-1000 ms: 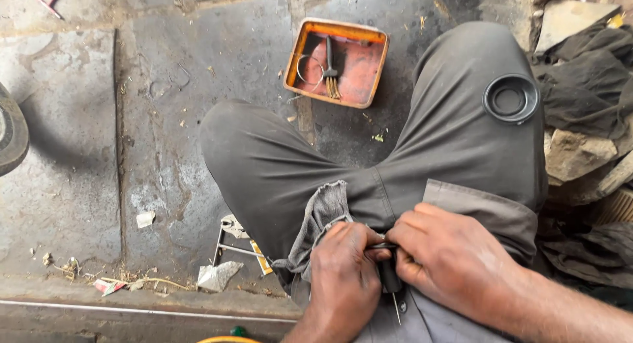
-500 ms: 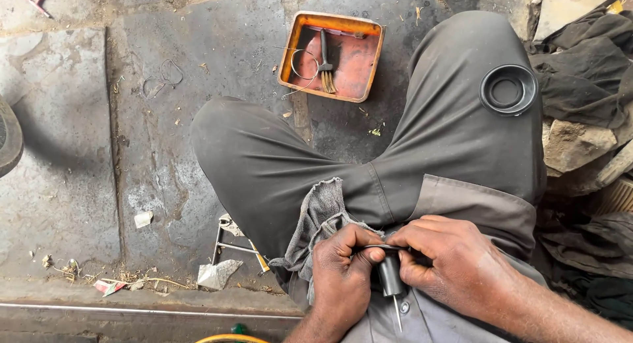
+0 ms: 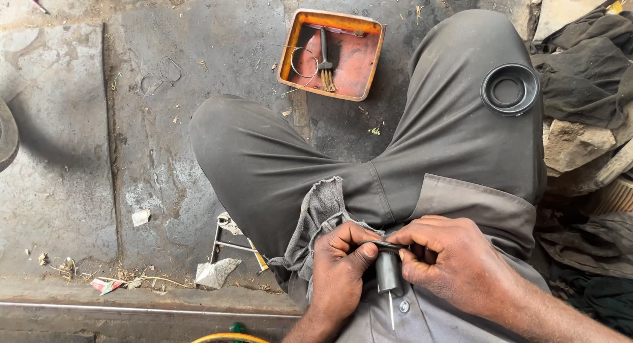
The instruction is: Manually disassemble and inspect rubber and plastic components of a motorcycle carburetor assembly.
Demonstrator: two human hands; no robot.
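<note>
Both hands, left (image 3: 339, 277) and right (image 3: 455, 264), stay clamped on the cylinder (image 3: 388, 272); its pin now points to 6 o'clock.

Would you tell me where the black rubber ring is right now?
In the head view the black rubber ring rests on the person's right knee, upper right, beside the dark rags and right of the orange tray.

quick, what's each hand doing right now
Left hand: closed, fingers pinching the top of the small dark grey metal cylinder with a thin pin.
Right hand: closed, gripping the same cylinder from the other side.
</note>
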